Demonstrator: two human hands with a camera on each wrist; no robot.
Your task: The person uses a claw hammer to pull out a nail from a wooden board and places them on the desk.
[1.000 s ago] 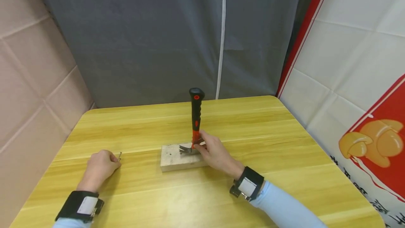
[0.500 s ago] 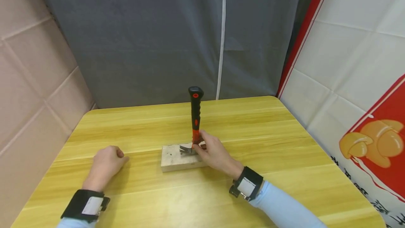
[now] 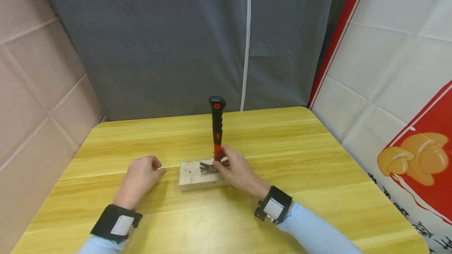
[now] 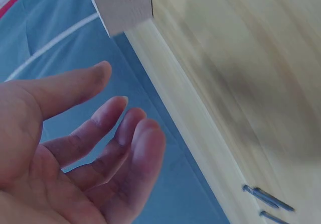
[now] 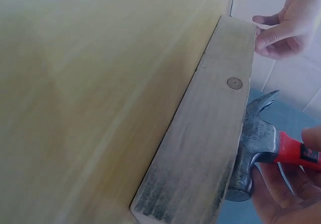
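Observation:
A claw hammer point(image 3: 217, 124) with a black and red handle stands handle-up, its steel head point(image 5: 256, 138) on a pale wooden block point(image 3: 190, 176). My right hand point(image 3: 241, 171) holds it low on the red neck, just above the head. My left hand point(image 3: 142, 176) hovers over the table left of the block, fingers loosely curved and nothing in them, as the left wrist view shows. Three nails point(image 4: 262, 196) lie on the table beyond that hand in the left wrist view; in the head view they are hidden.
The wood-grain table point(image 3: 310, 148) reaches back to a grey curtain point(image 3: 159, 50). A pale panel point(image 3: 39, 101) borders the left side. On the right hangs a white and red printed sheet point(image 3: 399, 69). The block's side has a round knot point(image 5: 234, 83).
My left hand has moved right, away from a nail at its fingertips, toward the block. The right hand and hammer have stayed in place.

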